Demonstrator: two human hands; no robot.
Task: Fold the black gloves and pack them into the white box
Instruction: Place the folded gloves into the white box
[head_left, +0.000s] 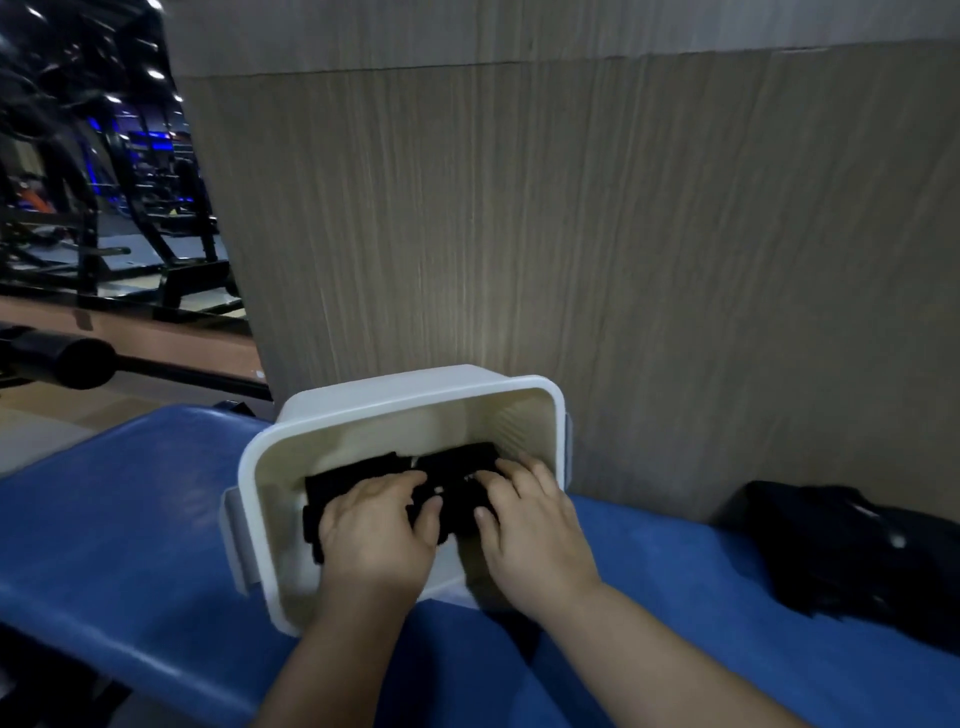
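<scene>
The white box (415, 392) stands open on a blue padded bench, against a wood-grain wall. Inside it lie folded black gloves (358, 475) in two bundles side by side. My left hand (374, 535) is down in the box on the left bundle, fingers curled over its near edge. My right hand (524, 525) is on the right bundle (457, 457), fingers curled onto the cloth. Both hands cover the near halves of the gloves.
The blue bench (135, 519) stretches left and right of the box. A heap of black cloth (852, 551) lies on the bench at the right by the wall (571, 234). Gym machines (104, 208) stand far left beyond the bench edge.
</scene>
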